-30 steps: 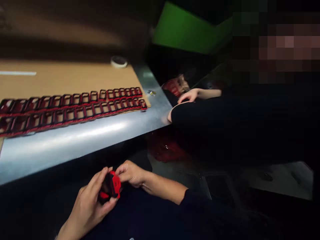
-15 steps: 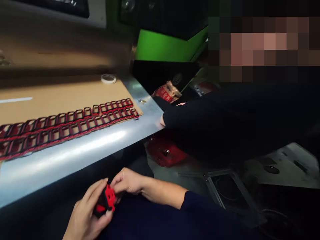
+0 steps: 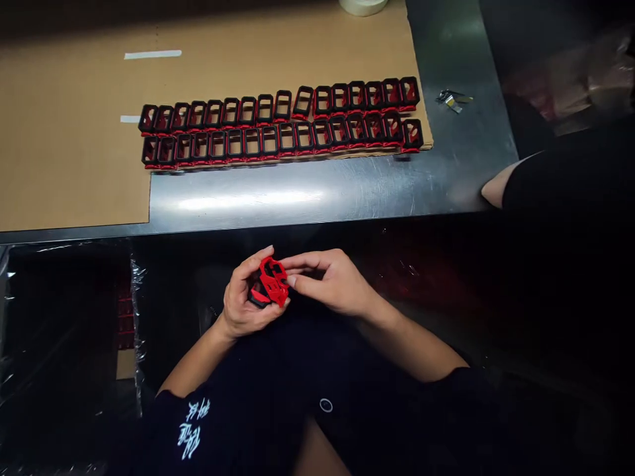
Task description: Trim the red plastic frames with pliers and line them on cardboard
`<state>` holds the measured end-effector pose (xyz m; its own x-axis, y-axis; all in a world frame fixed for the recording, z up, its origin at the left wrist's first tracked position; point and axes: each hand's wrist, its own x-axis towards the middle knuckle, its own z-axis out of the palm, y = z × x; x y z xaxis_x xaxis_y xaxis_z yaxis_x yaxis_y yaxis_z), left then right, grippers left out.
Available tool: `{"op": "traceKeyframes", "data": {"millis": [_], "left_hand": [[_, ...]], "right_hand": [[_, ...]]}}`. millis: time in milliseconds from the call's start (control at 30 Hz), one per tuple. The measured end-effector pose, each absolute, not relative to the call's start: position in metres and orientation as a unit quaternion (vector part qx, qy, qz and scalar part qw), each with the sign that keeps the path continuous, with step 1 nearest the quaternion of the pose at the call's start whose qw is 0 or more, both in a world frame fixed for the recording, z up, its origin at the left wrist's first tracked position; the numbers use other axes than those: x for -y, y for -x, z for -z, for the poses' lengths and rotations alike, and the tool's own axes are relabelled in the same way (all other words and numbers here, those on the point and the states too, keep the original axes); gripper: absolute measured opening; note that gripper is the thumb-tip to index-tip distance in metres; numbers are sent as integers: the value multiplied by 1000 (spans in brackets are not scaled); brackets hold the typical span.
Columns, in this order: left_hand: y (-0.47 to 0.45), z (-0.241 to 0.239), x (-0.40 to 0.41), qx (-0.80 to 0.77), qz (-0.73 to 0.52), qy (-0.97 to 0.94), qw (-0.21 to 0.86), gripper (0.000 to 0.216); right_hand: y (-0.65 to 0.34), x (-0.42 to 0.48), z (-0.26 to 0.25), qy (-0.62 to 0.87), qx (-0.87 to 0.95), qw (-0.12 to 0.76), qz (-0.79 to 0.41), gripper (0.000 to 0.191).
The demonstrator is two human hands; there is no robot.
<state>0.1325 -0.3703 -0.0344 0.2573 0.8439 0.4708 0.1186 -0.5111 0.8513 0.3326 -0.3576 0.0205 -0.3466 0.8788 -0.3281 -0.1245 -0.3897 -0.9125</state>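
Above my lap, my left hand is wrapped round a red and black plastic housing, thumb below and fingers above it. From the other side, my right hand pinches the housing's right edge between thumb and fingertips. Whether a small piece sits in that pinch cannot be seen. Beyond my hands, two long rows of black and red plastic frames stand on a cardboard sheet. One frame in the back row leans to the side.
The cardboard lies on a shiny metal table. A tape roll is at the back, small metal bits at the right. Another person's elbow touches the table's right edge. Clear plastic film hangs at lower left, near red parts.
My view has swung left and down, so both rows now show fully. The housing has turned in my hands; both hands still hold it.
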Motion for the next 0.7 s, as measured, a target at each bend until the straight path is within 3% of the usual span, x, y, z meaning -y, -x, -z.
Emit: {"op": "traceKeyframes", "data": {"millis": [433, 567, 700], "left_hand": [[-130, 37, 368, -318, -469, -776, 277, 86], [-131, 39, 371, -324, -506, -735, 314, 90], [-133, 41, 375, -329, -541, -681, 369, 90]], "right_hand": [[-329, 359, -21, 520, 538, 315, -584, 17], [-336, 357, -21, 458, 570, 284, -621, 25], [-350, 358, 6, 443, 414, 371, -704, 43]]}}
